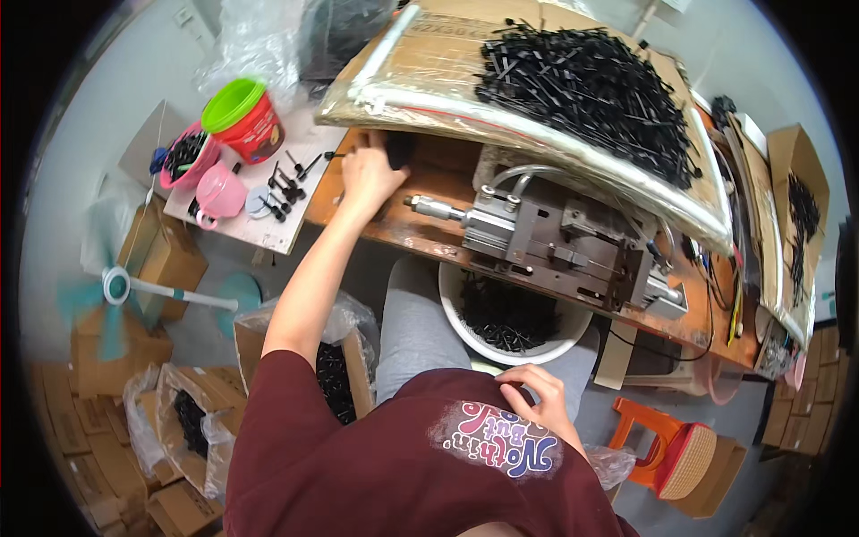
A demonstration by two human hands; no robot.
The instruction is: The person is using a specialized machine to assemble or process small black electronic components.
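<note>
Resting against the maroon shirt (331, 465), the right grip (541, 398) sits bent at the waist, fingers loosely curled; whether it pinches any cloth I cannot tell. Between the knees, just past it, a white plastic basin (508, 358) holds slender black parts (506, 318). Beyond that, a metal clamping fixture (541, 237) stands along the front of the wooden surface (443, 166), its jaws near the middle.

Farther out, to the fixture's left, the left forearm (327, 273) reaches nearly straight, palm down, to the left grip (369, 174), just in front of the overhanging cardboard tray (429, 63). A black object (400, 150) lies right beside the thumb on the wooden surface; the fingertips are too obscured to tell if they are spread or closed on it. The step in hand seems to be reaching for a part; the next move would call for a secure hold and clearance below the tray edge. On that tray, farthest away, lies a large black heap (582, 98).
</note>
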